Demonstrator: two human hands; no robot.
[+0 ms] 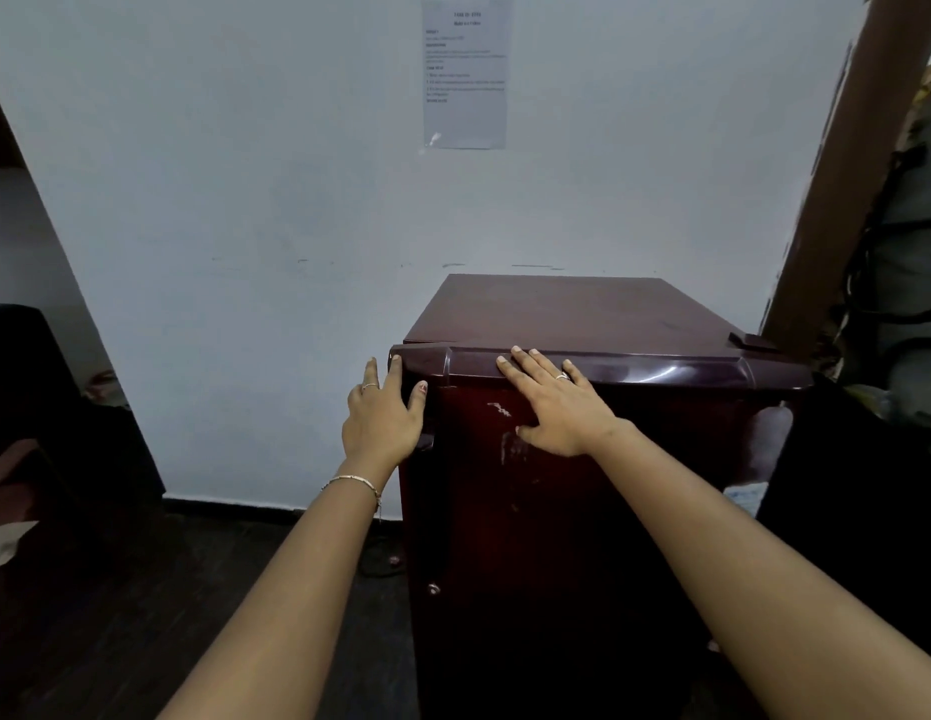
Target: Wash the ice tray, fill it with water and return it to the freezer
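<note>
A small dark red fridge (pixel 582 314) stands against the white wall, its door (pixel 634 485) closed and facing me. My right hand (pixel 556 402) lies flat on the upper front of the door, fingers spread, a ring on one finger. At the door's upper left corner my left hand (pixel 382 413) rests against the edge, thumb on the front and fingers along the side. The ice tray is not in view.
A printed sheet (pixel 464 72) is taped to the wall above. A brown wooden door frame (pixel 837 174) rises at the right. Dark furniture (pixel 47 407) stands at the left. The floor (pixel 141 615) is dark wood, with a cable beside the fridge's base.
</note>
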